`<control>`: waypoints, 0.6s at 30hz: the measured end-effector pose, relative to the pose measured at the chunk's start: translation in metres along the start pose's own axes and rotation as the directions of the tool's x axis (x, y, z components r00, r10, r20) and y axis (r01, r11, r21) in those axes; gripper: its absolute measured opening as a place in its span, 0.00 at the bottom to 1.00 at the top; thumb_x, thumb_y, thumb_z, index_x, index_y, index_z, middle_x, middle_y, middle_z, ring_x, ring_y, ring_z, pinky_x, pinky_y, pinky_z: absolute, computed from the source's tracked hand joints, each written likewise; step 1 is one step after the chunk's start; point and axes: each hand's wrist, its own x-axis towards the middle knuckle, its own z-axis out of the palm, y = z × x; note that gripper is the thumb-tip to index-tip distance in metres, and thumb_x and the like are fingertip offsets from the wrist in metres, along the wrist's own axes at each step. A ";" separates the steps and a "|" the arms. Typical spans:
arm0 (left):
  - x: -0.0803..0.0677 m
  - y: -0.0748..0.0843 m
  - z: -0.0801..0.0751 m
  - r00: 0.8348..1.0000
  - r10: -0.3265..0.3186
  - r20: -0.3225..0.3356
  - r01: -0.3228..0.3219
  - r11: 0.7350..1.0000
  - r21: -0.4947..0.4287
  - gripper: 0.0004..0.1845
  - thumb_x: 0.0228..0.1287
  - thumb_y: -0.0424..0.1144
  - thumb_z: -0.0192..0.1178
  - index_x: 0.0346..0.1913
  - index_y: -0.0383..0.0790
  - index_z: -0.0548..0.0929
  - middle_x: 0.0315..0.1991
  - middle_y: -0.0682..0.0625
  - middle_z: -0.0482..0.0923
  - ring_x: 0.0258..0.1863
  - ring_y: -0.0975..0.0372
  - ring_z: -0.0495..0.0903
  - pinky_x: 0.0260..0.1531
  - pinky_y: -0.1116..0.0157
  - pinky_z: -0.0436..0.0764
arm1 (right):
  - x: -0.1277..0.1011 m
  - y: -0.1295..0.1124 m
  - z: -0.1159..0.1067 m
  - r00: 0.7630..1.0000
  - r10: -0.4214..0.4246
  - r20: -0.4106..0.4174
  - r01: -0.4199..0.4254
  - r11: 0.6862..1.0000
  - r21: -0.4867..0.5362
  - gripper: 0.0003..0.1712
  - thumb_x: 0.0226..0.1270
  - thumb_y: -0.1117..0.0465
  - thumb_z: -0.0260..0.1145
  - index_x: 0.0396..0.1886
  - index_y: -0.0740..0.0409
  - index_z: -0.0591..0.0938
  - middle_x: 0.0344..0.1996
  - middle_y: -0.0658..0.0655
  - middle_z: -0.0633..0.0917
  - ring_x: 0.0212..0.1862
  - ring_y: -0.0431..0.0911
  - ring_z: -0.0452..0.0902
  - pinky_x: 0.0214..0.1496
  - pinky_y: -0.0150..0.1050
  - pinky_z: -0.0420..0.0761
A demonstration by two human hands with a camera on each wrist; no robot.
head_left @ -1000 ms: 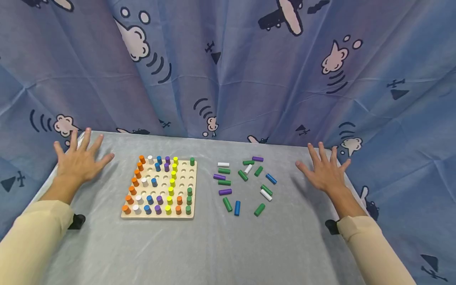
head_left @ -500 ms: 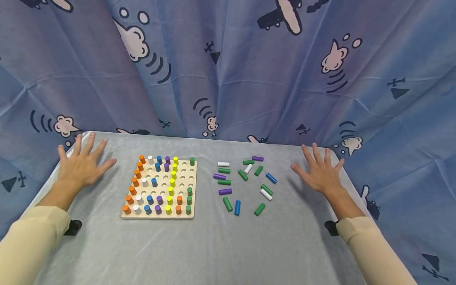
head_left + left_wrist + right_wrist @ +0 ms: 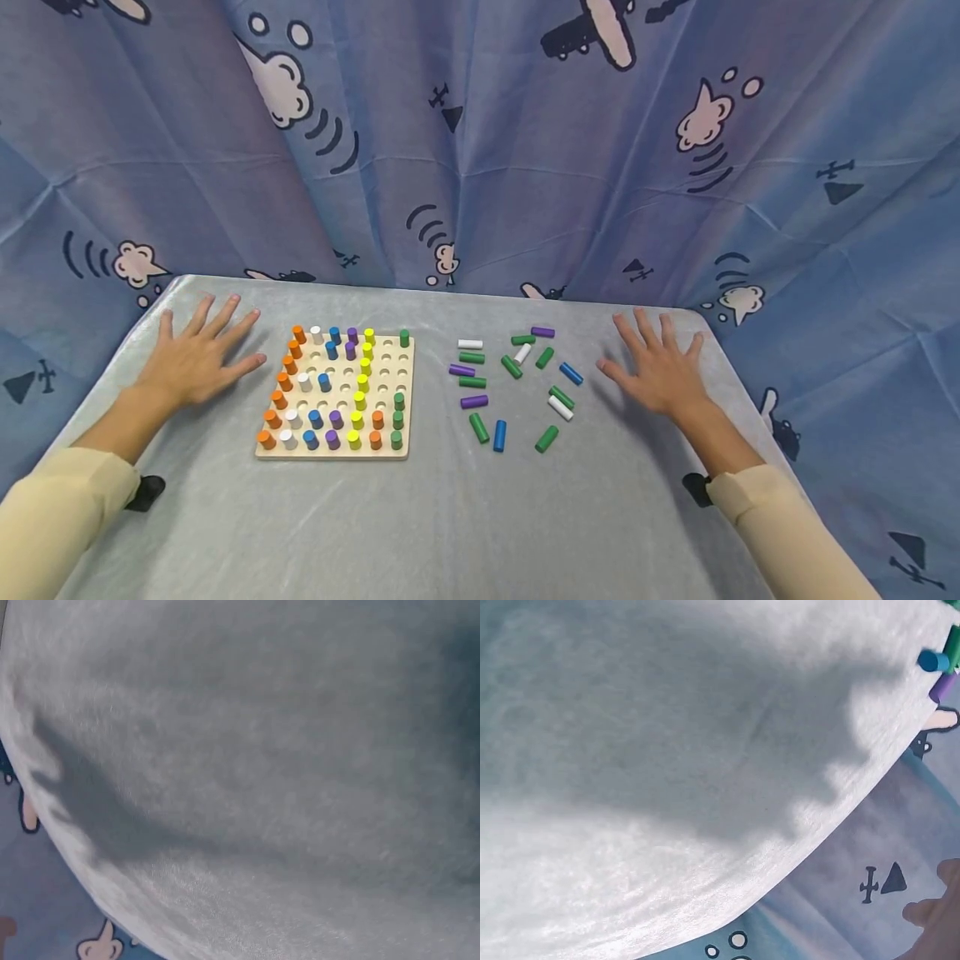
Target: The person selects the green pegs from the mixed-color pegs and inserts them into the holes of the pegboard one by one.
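Note:
My left hand (image 3: 197, 358) is spread with straight fingers to the left of a wooden pegboard (image 3: 388, 383) and holds nothing. Orange, white, blue, purple, yellow and green pegs stand in the board, with bare holes among them. To the right of the board, loose pegs lie scattered on their sides, among them a blue peg (image 3: 499, 436), a white peg (image 3: 560, 408), a purple peg (image 3: 474, 402) and a green peg (image 3: 547, 439). My right hand (image 3: 660, 371), fingers also spread, is right of these loose pegs and holds nothing. A blue peg (image 3: 933, 661) shows at the right wrist view's edge.
A grey cloth covers the table (image 3: 480, 525). Behind its far edge hangs a blue curtain (image 3: 495, 167) printed with planes and clouds. Shadows of the hands fall on the cloth in both wrist views.
Both hands have moved inward, the left one to the right toward the pegboard and the right one to the left toward the loose pegs. Board and pegs stay where they were.

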 end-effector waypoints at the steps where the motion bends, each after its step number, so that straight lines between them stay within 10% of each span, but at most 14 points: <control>1: -0.001 0.001 0.000 1.000 0.014 0.000 -0.014 1.000 0.004 0.42 0.71 0.67 0.45 0.79 0.45 0.55 0.80 0.39 0.41 0.76 0.37 0.41 0.63 0.27 0.34 | -0.002 -0.001 0.001 1.000 -0.011 -0.001 0.011 1.000 -0.006 0.49 0.69 0.26 0.47 0.81 0.47 0.52 0.79 0.64 0.48 0.75 0.73 0.39 0.61 0.82 0.30; 18: -0.014 0.007 0.013 0.969 0.246 0.029 -0.245 0.969 -0.021 0.40 0.71 0.63 0.51 0.79 0.50 0.57 0.79 0.41 0.51 0.75 0.39 0.50 0.63 0.29 0.49 | -0.024 -0.024 0.014 0.980 -0.193 -0.052 0.198 0.973 0.116 0.43 0.73 0.42 0.60 0.79 0.56 0.59 0.76 0.65 0.60 0.73 0.65 0.59 0.64 0.72 0.58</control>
